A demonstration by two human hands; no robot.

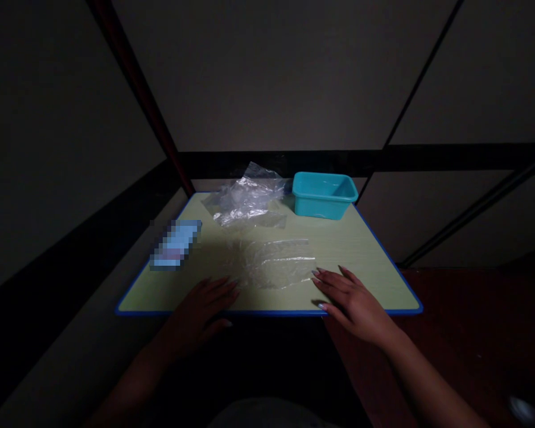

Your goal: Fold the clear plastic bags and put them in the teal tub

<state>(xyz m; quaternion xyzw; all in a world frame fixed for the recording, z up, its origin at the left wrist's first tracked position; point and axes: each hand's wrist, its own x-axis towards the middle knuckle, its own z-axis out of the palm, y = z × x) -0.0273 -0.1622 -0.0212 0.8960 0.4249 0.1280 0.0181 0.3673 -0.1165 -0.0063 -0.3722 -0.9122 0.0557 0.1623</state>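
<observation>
Dim, low light throughout. Small table point(365, 249), pale yellow-green top, blue edging. Grey wall panels point(285, 71) behind, split by thin dark seams. Broad dark rail point(339, 160) across wall just above table's far edge. Reddish post point(138, 83), slanting, upper left. Red-brown floor point(472, 309) at right.

Nothing here can be read as text, label, brand, number or sign. The flat bluish object point(176, 245) at the left of the table point(361, 255) is blurred into blocks, so any print on it cannot be told. In the dim light, the turquoise plastic bin point(323, 206), the crumpled clear plastic point(245, 199) and the flat clear plastic bag point(274, 261) show only plain surfaces.
</observation>
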